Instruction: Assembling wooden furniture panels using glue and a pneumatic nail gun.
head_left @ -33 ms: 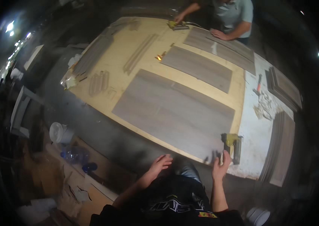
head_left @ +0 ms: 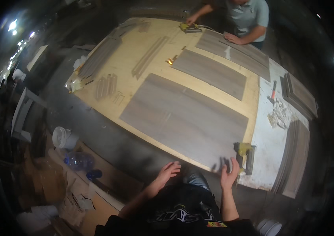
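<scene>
A large grey-brown wood panel (head_left: 186, 118) lies flat on the near part of the table. My left hand (head_left: 170, 170) hovers just off the table's near edge, fingers stretched, holding nothing. At the panel's near right corner is my right hand (head_left: 229, 173), thumb and fingers apart and nothing held. Whether its fingertips touch the panel cannot be told. Close beside it, a yellow-green and black staple gun (head_left: 245, 158) rests at the panel's right edge. A smaller panel (head_left: 210, 74) lies beyond the large one.
Across the table, a co-worker (head_left: 247, 19) has one hand at another staple gun (head_left: 190, 28) and one on a panel (head_left: 234, 51). A red-handled hammer (head_left: 273, 91), crumpled cloth (head_left: 280, 114) and stacked panels (head_left: 293, 159) are right. Bucket (head_left: 62, 137) and bottle (head_left: 79, 160) stand lower left.
My right hand has drawn slightly left, away from the staple gun. The whole view has shifted a little; my left hand looks much the same.
</scene>
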